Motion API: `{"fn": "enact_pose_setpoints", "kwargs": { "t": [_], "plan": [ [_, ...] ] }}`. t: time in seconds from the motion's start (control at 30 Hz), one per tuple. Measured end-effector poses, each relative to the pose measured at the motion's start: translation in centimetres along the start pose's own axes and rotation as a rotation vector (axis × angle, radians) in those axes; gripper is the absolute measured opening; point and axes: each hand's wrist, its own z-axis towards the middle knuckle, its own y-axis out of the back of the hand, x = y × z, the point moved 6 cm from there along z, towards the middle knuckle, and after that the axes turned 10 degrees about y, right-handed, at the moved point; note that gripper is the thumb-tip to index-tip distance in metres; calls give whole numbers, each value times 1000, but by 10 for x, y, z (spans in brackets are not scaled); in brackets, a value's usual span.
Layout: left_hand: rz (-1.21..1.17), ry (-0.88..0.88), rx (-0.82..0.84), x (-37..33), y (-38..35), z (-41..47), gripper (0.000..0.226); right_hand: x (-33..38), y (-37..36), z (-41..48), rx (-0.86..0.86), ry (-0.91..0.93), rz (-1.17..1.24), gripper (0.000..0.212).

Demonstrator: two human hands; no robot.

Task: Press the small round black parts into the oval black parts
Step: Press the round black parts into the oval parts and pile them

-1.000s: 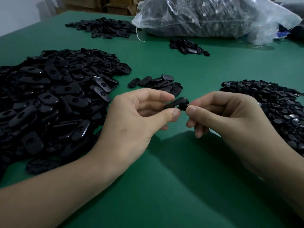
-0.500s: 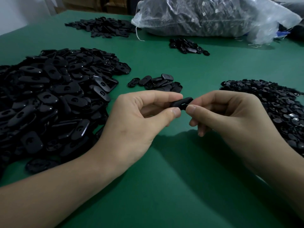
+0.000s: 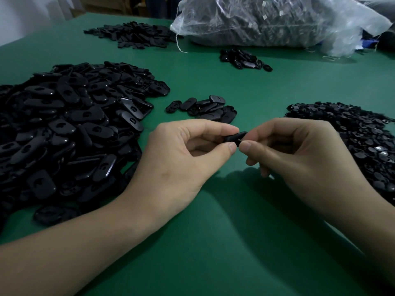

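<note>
One oval black part [image 3: 235,137] is held above the green table between both hands. My left hand [image 3: 181,159] pinches its left end between thumb and forefinger. My right hand [image 3: 299,154] pinches its right end, thumb tip close to the left thumb tip. Fingers cover most of the part, and no small round part shows on it. A big heap of oval black parts [image 3: 64,129] lies at the left. A heap of small round black parts [image 3: 352,133] lies at the right.
A small cluster of oval parts [image 3: 205,107] lies just beyond my hands. Farther back sit another small cluster [image 3: 243,59], a flat pile of black pieces [image 3: 132,35] and a clear plastic bag of parts [image 3: 267,20]. Green table surface [image 3: 213,242] lies under my forearms.
The oval part has sunk deeper between my fingers and tilted flatter. My thumb tips have come closer together. Both hands stay in the same place.
</note>
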Motion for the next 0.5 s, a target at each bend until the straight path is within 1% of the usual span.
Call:
{"fn": "enact_pose_setpoints", "kwargs": {
  "t": [0.23,0.33,0.5],
  "plan": [
    [39,-12,-2,-2,0,1,22,-1,-2,-2,-25,-23,-18,8],
    [33,-11,-1,-2,0,1,22,2,-1,-3,-53,-22,-68,13],
    [24,-2,9,-2,-1,0,22,6,1,-4,-92,-10,-155,10]
  ]
}}
